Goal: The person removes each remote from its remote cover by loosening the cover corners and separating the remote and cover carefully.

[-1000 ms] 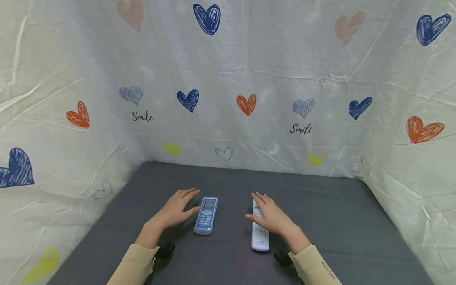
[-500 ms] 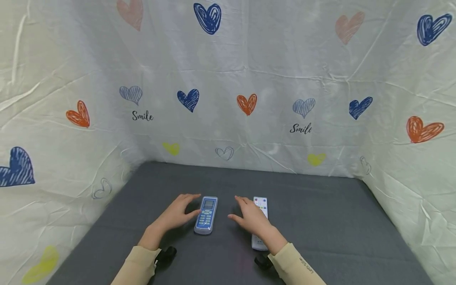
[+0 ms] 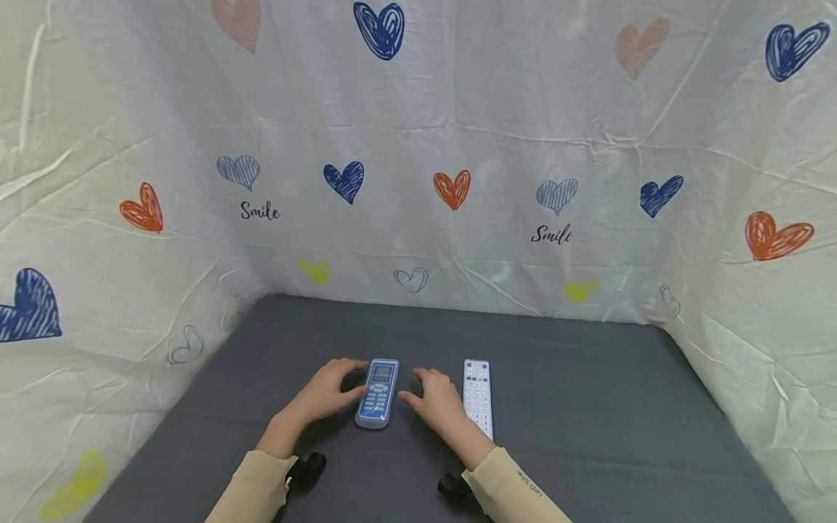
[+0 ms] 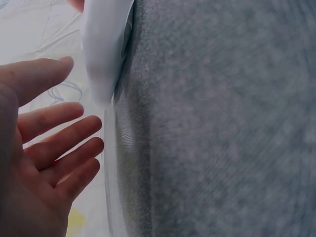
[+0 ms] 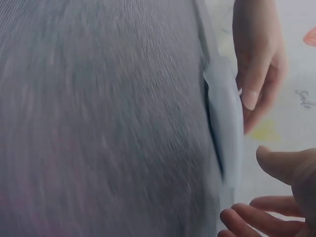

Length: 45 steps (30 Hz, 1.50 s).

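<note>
A blue-faced remote control [image 3: 376, 396] with a small screen lies on the dark grey table, wrapped in what looks like a clear cover. My left hand [image 3: 325, 392] is at its left side, fingers extended, thumb tip right at its edge. In the left wrist view the remote's pale side [image 4: 104, 49] shows beyond the spread left hand [image 4: 54, 148]. My right hand [image 3: 439, 403] hovers just right of the blue remote, fingers relaxed, holding nothing. Behind that hand lies a white remote control [image 3: 478, 396], its lower end partly hidden by the wrist.
The dark grey cloth-covered table [image 3: 588, 407] ends against a white curtain [image 3: 497, 218] printed with hearts and the word Smile. The curtain closes in the back and both sides. Black wrist cameras [image 3: 306, 471] sit under both sleeves, close over the table.
My right hand has moved left, from over the white remote to beside the blue one, uncovering most of the white remote. The left hand has barely shifted; both remotes stay in place.
</note>
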{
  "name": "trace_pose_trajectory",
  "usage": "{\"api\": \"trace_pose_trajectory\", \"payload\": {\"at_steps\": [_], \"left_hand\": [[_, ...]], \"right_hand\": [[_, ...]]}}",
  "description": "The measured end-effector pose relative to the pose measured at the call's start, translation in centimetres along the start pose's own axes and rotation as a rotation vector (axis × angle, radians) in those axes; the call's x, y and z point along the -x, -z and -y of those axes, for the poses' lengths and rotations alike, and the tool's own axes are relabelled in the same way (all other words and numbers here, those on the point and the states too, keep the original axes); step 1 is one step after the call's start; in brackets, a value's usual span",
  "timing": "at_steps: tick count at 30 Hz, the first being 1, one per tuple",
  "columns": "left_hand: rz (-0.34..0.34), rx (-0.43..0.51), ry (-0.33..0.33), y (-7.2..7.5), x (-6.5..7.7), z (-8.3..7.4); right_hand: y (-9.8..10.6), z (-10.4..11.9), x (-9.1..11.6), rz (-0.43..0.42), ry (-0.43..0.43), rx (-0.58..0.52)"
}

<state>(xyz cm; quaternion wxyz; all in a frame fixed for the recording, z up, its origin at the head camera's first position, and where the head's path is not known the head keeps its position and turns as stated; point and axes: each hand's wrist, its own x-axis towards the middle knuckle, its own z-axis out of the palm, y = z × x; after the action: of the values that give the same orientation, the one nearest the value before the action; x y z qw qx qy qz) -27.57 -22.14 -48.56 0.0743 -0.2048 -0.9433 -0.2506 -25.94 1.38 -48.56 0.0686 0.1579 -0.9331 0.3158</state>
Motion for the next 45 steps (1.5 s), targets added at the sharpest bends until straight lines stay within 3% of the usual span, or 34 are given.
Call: {"api": "trace_pose_trajectory", "payload": {"at_steps": [10,17,25,32,45], "left_hand": [[0.027,0.002,0.001,-0.3,0.0,0.2],[0.062,0.151,0.056,-0.4,0.0,0.5],[0.086,0.369,0.183,-0.5,-0.3,0.2],[0.111,0.536,0.231,-0.6,-0.2,0.2],[0.073,0.684,0.336,-0.5,-0.6,-0.1]], "right_hand": [[-2.2,0.3,-0.2,-0.023,-0.022,-0.127],[-2.9,0.8,-0.6,0.032,-0.113,-0.356],[-3.3,0.5,-0.8,0.061,-0.227,-0.547],[-3.2,0.4,-0.8,0.068,-0.261,-0.589],[-3.2,0.3,-1.0,0.042,-0.295,-0.711]]}}
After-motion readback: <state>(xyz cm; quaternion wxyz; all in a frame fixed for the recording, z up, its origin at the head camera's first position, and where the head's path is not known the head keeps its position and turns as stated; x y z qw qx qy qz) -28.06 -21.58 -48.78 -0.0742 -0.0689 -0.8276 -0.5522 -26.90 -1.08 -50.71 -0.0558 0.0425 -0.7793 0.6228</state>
